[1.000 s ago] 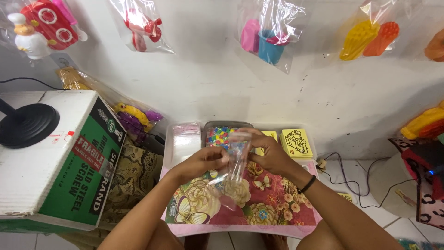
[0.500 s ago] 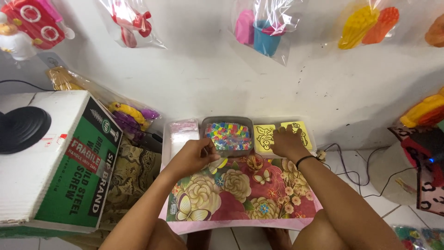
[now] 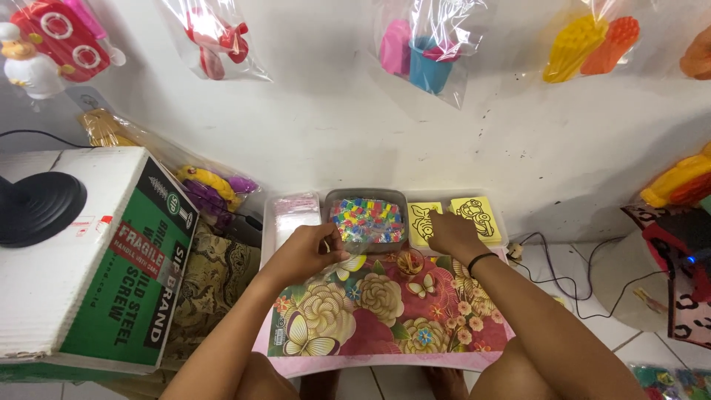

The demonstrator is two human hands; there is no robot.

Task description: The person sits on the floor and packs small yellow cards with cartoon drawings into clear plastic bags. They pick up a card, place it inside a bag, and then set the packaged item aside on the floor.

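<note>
Selection appears to be the step in hand: the right hand (image 3: 453, 235) lies flat, fingers spread, on the yellow picture cards (image 3: 474, 216) at the worktop's (image 3: 385, 326) far edge, gripping nothing visible. The left hand (image 3: 305, 252) rests half-curled beside the grey tray of coloured beads (image 3: 368, 219) and the stack of clear bags (image 3: 293, 215); whether it pinches anything cannot be told. Lifting one card calls for a fingertip pinch at its edge.
</note>
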